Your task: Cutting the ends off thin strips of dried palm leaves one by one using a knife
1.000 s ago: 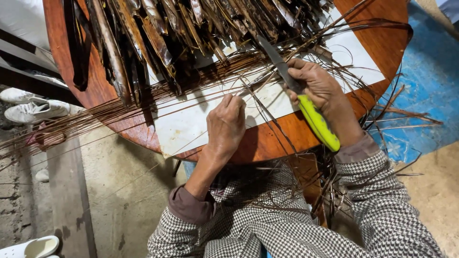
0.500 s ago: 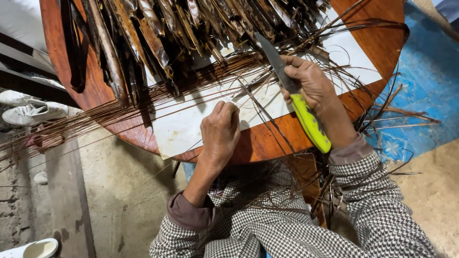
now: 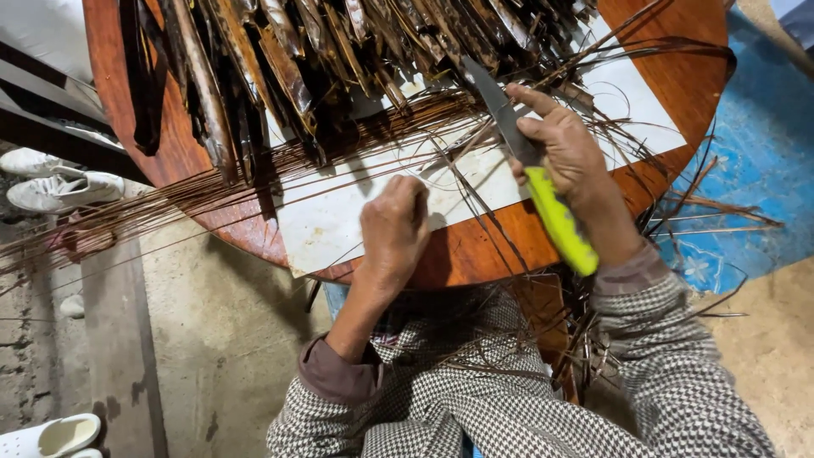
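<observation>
While the right hand [image 3: 566,153] grips a green-handled knife [image 3: 532,170], the left hand [image 3: 395,227] beside it presses, fingers curled, on thin brown strips [image 3: 373,140].

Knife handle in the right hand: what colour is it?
Bright yellow-green, seen in the head view: knife handle, right hand.

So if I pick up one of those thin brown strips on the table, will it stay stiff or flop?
Probably floppy: the strips are long and very thin, and those overhanging the table edge sag and curve. Likely light too, since loose ones arc freely near the right hand. Pushed, they would likely slide and tangle rather than roll, as they already cross each other beside the left hand.
</observation>
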